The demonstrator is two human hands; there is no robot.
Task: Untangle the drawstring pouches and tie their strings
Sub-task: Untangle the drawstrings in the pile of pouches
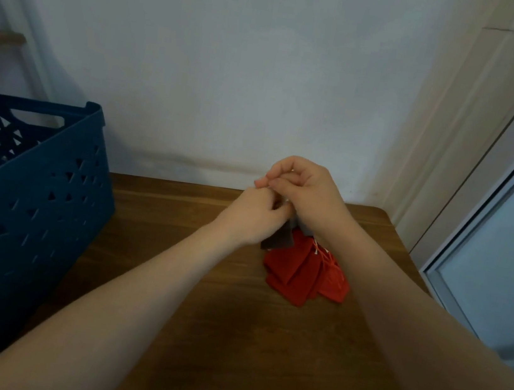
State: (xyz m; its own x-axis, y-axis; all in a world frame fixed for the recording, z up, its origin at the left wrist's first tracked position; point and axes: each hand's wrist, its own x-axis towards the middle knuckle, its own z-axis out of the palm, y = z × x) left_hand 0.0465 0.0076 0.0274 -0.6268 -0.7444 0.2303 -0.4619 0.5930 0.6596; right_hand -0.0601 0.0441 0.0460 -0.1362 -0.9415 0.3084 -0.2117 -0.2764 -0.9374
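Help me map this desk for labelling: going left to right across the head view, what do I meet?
Blue crate → left hand → right hand → red pouches → window frame.

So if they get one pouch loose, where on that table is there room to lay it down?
Bare wood lies between the blue crate and the red pouches, under the left forearm, and across the table's near part between both arms. It is crowded at the far right, where both hands, left hand and right hand, work a dark pouch above the red pile.
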